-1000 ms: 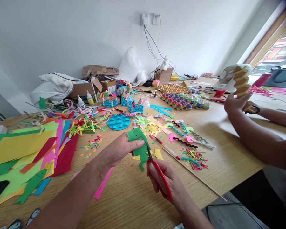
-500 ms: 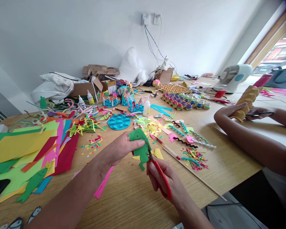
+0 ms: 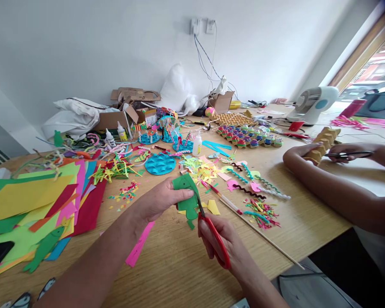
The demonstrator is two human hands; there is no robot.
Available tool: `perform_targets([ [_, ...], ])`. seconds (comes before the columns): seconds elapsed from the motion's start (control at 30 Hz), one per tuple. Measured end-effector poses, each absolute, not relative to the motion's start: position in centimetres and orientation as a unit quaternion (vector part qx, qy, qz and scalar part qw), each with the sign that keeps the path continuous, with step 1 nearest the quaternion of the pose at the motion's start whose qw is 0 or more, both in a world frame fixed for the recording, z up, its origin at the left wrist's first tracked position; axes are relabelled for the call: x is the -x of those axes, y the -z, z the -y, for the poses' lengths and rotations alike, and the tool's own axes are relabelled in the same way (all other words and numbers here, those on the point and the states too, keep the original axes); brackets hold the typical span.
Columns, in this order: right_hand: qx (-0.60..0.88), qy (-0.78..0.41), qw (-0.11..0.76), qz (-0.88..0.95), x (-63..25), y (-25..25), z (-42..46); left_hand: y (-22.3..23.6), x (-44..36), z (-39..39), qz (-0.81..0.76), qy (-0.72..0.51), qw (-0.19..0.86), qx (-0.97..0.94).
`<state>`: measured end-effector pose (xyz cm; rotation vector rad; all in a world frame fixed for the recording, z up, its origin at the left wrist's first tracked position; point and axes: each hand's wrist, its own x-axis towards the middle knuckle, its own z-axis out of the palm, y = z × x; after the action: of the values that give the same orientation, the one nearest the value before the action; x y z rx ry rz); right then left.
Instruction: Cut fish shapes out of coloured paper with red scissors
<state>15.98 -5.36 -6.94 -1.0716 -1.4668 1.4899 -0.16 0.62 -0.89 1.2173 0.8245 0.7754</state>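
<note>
My left hand (image 3: 167,197) pinches a piece of green paper (image 3: 183,185) with a drawn outline and a small dark dot on it. In my right hand (image 3: 223,235) is a pair of red-handled scissors (image 3: 218,241), its blades at the right edge of the green paper. A cut part of the green paper hangs below the blades. Close by on the table lie yellow paper scraps (image 3: 213,207) and a pink paper strip (image 3: 140,244). A finished-looking green paper fish (image 3: 46,246) rests at the left on coloured sheets.
Coloured paper sheets (image 3: 25,199) are stacked at the left. A blue scalloped disc (image 3: 160,163), a glue bottle (image 3: 197,143) and painted egg-carton cups (image 3: 248,136) stand further back. A thin wooden stick (image 3: 266,235) lies at the right. Another person's arms (image 3: 333,188) hold an egg-carton piece (image 3: 322,145) and scissors.
My scissors' blades have shifted slightly left and up along the green paper's edge. The other person's hands and egg-carton piece have lowered toward the table.
</note>
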Motion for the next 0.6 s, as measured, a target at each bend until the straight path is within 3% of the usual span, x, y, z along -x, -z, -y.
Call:
perform_targets([
  [0.6,0.435,-0.572,0.377,0.584,-16.13,6.76,5.42,1.1,0.2,-0.61,-0.387,-0.316,0.667,-0.553],
])
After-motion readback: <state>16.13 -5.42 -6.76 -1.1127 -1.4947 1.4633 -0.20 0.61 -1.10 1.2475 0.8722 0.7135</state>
